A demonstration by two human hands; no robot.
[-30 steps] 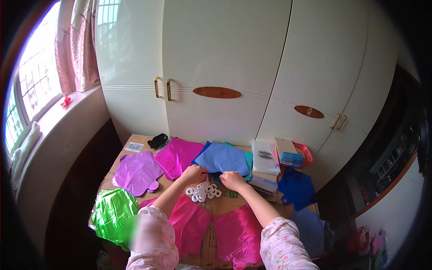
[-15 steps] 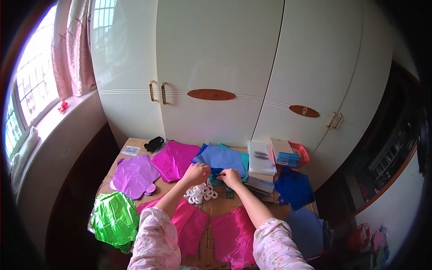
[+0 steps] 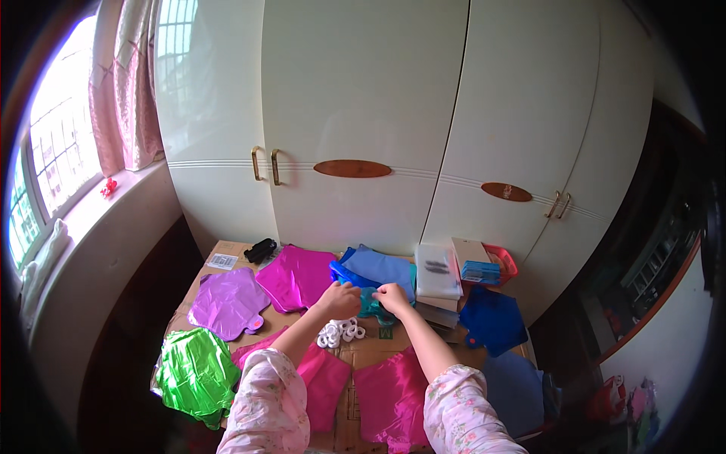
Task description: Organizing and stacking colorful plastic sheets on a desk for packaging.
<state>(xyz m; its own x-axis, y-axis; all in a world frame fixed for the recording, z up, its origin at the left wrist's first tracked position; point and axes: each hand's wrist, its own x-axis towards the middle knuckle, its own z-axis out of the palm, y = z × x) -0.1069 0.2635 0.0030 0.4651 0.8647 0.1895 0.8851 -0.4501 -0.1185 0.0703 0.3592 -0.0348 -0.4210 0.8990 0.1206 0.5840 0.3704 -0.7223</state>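
Observation:
My left hand (image 3: 342,299) is closed at the near edge of a stack of flat, shiny blue and teal foil pieces; what its fingers hold is hidden. A dark blue piece (image 3: 346,275) is curled up beside it, over a light blue piece (image 3: 378,272). Close by on the right, my right hand (image 3: 392,298) pinches at the narrow end of a teal foil piece (image 3: 369,305), which hangs between both hands. Just below the hands lies a pile of small white rings or coils (image 3: 338,333).
Around the cardboard-covered table (image 3: 345,424) lie flat foil pieces: purple (image 3: 227,303), magenta (image 3: 296,276), green (image 3: 197,377), pink (image 3: 393,397) and dark blue (image 3: 493,321). Clear plastic sleeves (image 3: 437,272) and a red basket (image 3: 503,261) stand at the back right, before a white wardrobe (image 3: 355,91).
My left hand has moved slightly right and down, nearer the right one. The dark blue piece is now curled up at its left edge, and more of the teal piece shows between my hands.

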